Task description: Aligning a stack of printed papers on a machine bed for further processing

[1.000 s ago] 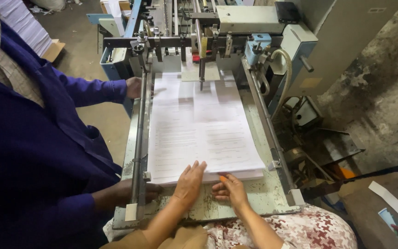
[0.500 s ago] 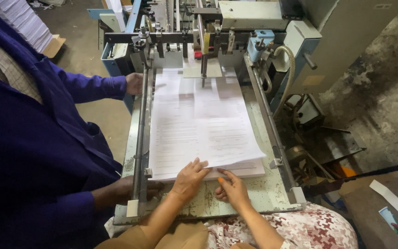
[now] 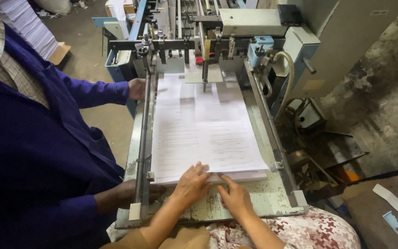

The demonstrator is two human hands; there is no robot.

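Feeder machine (image 3: 236,27): grey-green metal, fills the upper centre; its top is cut off by the frame edge, and its head is a tangle of rods and clamps hard to separate.

Co-worker in blue coat (image 3: 33,152): occupies the left third, head out of frame. One hand (image 3: 137,88) rests at the side rail (image 3: 143,138) near the machine head; the other hand (image 3: 132,193) is low at the table's near-left corner, partly hidden behind the rail.

Feed table (image 3: 259,198): worn, paint chipped, near edge covered by the wearer's patterned sleeves.

Paper stack (image 3: 203,129): printed white sheets lying flat on the table, far end running under the machine head; print too small to make out.

Left hand (image 3: 190,184): open, fingers spread, palm down on the stack's near edge, top sheet lifted slightly by it.

Right hand (image 3: 236,197): open, fingertips touching the stack's front edge, palm over the table. Neither hand grips anything.
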